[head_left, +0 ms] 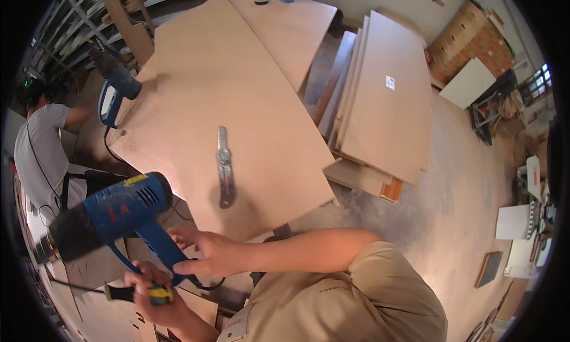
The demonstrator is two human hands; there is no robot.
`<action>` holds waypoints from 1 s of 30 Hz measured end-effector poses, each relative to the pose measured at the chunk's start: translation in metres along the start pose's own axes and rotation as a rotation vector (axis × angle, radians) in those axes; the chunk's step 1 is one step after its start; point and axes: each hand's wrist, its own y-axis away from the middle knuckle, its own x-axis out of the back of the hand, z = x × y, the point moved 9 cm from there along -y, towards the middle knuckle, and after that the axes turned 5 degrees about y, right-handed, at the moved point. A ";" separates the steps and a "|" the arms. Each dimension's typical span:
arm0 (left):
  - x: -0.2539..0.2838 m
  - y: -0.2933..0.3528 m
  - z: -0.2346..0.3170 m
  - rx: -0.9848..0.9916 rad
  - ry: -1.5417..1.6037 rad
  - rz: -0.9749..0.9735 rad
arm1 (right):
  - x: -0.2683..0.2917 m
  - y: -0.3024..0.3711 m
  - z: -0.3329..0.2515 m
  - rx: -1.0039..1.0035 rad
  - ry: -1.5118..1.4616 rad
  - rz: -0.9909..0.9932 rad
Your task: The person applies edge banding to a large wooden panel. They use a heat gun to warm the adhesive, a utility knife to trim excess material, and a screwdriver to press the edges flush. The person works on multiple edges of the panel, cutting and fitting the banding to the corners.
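A blue heat gun (127, 208) with a black front and metal nozzle is at the lower left, its nozzle toward the left. My right hand (214, 253) is at its handle, thumb and fingers apart on the grip's rear side; part of the hold is hidden. Just below, my left hand (155, 288) is closed round a screwdriver (122, 293) with a green and yellow handle, its dark shaft toward the left. That hand is close under the heat gun's handle. A silver utility knife (224, 170) lies on the wooden board (255, 87) ahead of me.
Another blue heat gun (122, 84) stands at the table's left edge. A person (41, 140) in a light shirt is at the far left. Stacked boards (386, 99) lean to the right of the table. A dark roll (261, 1) sits at the far edge.
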 end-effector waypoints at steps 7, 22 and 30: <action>-0.084 0.107 -0.049 0.158 0.012 -0.213 | 0.053 0.085 0.006 -0.103 -0.173 0.238; -0.248 0.318 -0.196 0.683 -0.232 -0.937 | 0.321 0.602 0.088 -0.024 0.048 1.744; -0.290 0.343 -0.235 0.649 -0.297 -1.128 | 0.317 0.722 0.180 0.021 0.008 2.025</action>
